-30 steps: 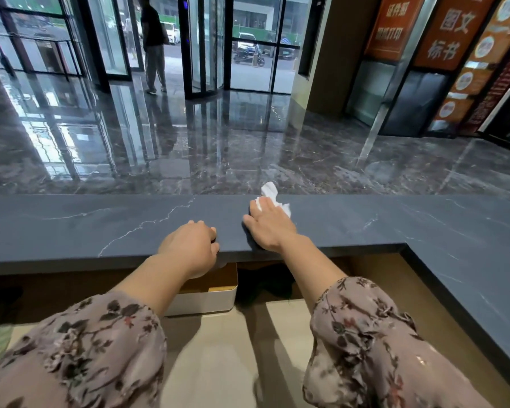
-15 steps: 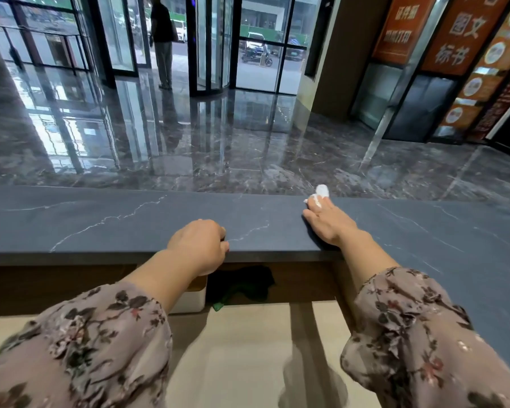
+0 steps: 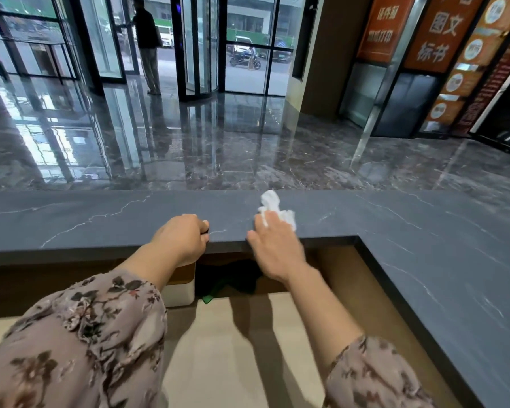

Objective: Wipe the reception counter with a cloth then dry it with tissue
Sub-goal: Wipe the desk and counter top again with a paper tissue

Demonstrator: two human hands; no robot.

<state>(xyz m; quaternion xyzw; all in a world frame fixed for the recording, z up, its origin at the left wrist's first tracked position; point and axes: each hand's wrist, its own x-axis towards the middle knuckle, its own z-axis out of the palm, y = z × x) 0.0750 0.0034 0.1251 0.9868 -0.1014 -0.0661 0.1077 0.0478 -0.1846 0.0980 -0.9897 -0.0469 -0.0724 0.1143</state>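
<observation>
The reception counter (image 3: pixel 100 219) is a dark grey stone slab with pale veins that runs across the view and turns a corner toward me on the right. My right hand (image 3: pixel 274 245) lies flat at its near edge and presses a crumpled white tissue (image 3: pixel 273 206) onto the stone; part of the tissue sticks out beyond my fingers. My left hand (image 3: pixel 183 238) is curled over the counter's near edge with nothing in it. A dark cloth with a green corner (image 3: pixel 233 282) lies on the lower desk under the counter, between my arms.
A white box with a wooden lid (image 3: pixel 180 287) stands on the pale lower desk (image 3: pixel 233 348) behind my left wrist. Beyond the counter spreads a glossy marble lobby floor (image 3: pixel 248 142). A person (image 3: pixel 146 42) stands by the glass doors far off. Orange signs (image 3: pixel 439 30) hang at the right.
My right hand swept the tissue to the right along the counter, then back left toward my left hand. My left hand kept its hold on the edge.
</observation>
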